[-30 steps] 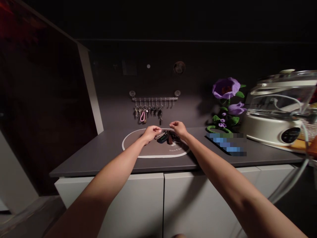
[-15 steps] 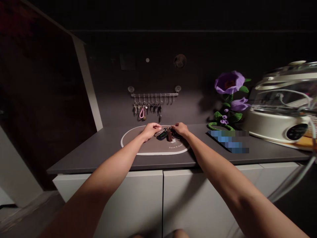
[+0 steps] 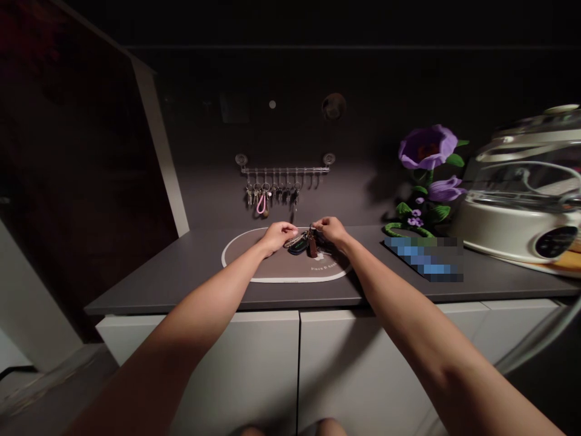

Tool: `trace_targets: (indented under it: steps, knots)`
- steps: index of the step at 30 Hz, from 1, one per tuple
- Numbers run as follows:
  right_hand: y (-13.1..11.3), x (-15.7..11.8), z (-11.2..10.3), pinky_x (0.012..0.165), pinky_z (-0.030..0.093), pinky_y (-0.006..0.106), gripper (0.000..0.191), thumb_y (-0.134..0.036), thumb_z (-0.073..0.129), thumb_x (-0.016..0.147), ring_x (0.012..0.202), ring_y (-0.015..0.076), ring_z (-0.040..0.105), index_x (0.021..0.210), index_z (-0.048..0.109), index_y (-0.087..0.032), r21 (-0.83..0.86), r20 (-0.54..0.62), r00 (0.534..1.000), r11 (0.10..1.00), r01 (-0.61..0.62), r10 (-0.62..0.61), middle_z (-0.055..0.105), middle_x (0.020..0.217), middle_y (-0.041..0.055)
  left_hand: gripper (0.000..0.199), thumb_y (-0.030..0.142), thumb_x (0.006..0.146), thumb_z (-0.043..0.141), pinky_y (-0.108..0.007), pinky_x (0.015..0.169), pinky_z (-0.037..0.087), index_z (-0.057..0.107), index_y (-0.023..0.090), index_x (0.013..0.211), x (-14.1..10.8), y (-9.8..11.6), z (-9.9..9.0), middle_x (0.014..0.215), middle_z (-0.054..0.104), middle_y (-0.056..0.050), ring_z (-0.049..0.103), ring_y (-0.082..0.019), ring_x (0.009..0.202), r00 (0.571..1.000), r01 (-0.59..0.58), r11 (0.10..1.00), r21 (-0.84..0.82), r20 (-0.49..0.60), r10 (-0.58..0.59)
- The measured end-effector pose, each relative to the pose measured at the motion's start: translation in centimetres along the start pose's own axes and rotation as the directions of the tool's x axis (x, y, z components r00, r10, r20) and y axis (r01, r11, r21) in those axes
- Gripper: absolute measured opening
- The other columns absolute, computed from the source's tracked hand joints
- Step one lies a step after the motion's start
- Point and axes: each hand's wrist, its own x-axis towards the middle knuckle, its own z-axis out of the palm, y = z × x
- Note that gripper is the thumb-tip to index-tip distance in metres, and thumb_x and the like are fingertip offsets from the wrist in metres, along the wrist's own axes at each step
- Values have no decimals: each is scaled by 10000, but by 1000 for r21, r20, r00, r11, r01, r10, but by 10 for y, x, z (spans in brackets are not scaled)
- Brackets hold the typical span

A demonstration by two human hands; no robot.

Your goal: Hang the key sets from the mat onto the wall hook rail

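Observation:
Over an oval mat [image 3: 267, 270] on the dark counter, my left hand [image 3: 278, 237] pinches a beaded strap [image 3: 293, 241] at the left of a bunch of keys. A dark key fob [image 3: 299, 244] and a brown tag [image 3: 313, 244] are in the bunch, between my hands. Fingers closed, my right hand [image 3: 331, 230] grips the top of the bunch at its ring. Several keys [image 3: 280, 195], one with a pink loop [image 3: 261, 204], hang from a clear hook rail [image 3: 285, 171] on the wall behind.
To the right stand purple flowers [image 3: 429, 148] with green leaves, a blurred blue flat object [image 3: 422, 260] and a cream appliance [image 3: 508, 227] with a clear cover. White cabinet doors [image 3: 245, 363] lie below the counter edge.
My right hand has lifted slightly, and the ring and brown tag have come up with it. My left hand stays almost in place. The view has shifted a little.

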Motion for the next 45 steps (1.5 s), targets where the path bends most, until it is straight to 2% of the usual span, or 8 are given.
trace_targets:
  steps: [10, 17, 24, 33, 40, 45]
  knots:
    - [-13, -6, -3, 554, 330, 224, 274, -419, 577, 656, 530, 81, 395, 671, 541, -147, 201, 20, 997, 977, 75, -81, 500, 581, -19, 167, 221, 622, 677, -244, 622, 401, 642, 120, 750, -2, 6, 0, 626, 602, -4, 487, -89, 575, 999, -9, 1000, 8, -33, 9]
    - [-23, -7, -4, 666, 363, 237, 344, -485, 592, 637, 634, 96, 438, 667, 534, -147, 334, -22, 978, 921, 201, -206, 527, 649, -7, 141, 193, 635, 656, -242, 635, 403, 644, 120, 756, 1, 5, -1, 643, 606, -9, 491, -90, 591, 997, -41, 999, 9, -65, 41]
    - [-26, -5, -2, 658, 354, 237, 373, -514, 592, 625, 643, 97, 432, 709, 534, -155, 425, -57, 969, 872, 242, -241, 518, 671, -7, 160, 192, 637, 654, -257, 695, 419, 637, 119, 779, 3, 7, -1, 702, 620, -25, 515, -98, 645, 993, -98, 994, -47, -74, 94]
    - [-34, -8, -4, 626, 340, 224, 425, -573, 571, 628, 637, 91, 437, 732, 530, -163, 485, -62, 967, 840, 244, -246, 542, 706, 1, 284, 283, 639, 667, -245, 706, 417, 627, 110, 862, 1, 15, 2, 767, 627, -39, 526, -101, 700, 981, -191, 975, -111, -51, 186]
    - [-37, -11, 3, 626, 351, 220, 416, -558, 595, 636, 636, 88, 454, 737, 558, -156, 526, 2, 964, 821, 224, -264, 566, 716, 2, 351, 357, 639, 668, -228, 645, 412, 614, 114, 887, -1, 24, 2, 838, 634, -60, 533, -115, 733, 972, -228, 965, -131, -86, 218]
    - [-38, -14, 8, 625, 354, 226, 415, -551, 599, 647, 618, 84, 457, 734, 582, -146, 527, 55, 955, 821, 219, -290, 579, 697, 0, 363, 406, 616, 676, -230, 629, 409, 609, 113, 818, 2, 22, 1, 743, 616, -30, 522, -104, 674, 971, -229, 963, -145, -98, 216]
